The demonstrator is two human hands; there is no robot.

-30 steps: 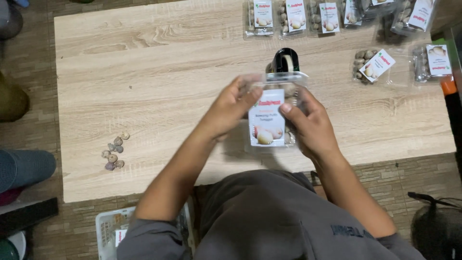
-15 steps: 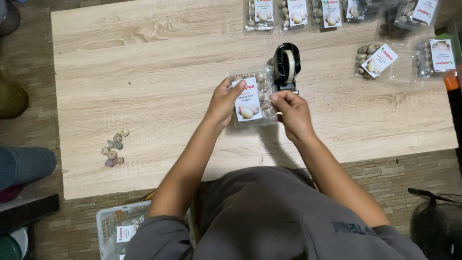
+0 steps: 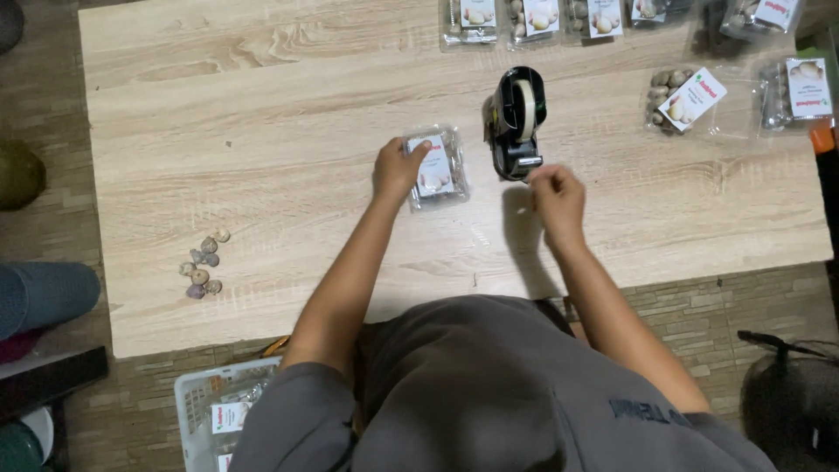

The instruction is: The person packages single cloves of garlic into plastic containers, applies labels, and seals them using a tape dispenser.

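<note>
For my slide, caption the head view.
Left hand steadies a clear labelled pack on the wooden table while right hand reaches the tape dispenser.

Clear plastic package [image 3: 436, 168] near the table's middle, rectangular, with a white label [image 3: 433, 165] on top showing pale round shapes – partly under the fingers of the left hand [image 3: 398, 169]. Along the far edge, a row of similar clear packs [image 3: 535, 19], each white-labelled (cut off by the frame). Further right, clear bag [image 3: 690, 100] with a tilted white label bearing a green mark, and another labelled pack [image 3: 800, 92] beside it. Near bottom left, more labelled packs inside a white basket [image 3: 194, 402] – partly hidden.
</note>
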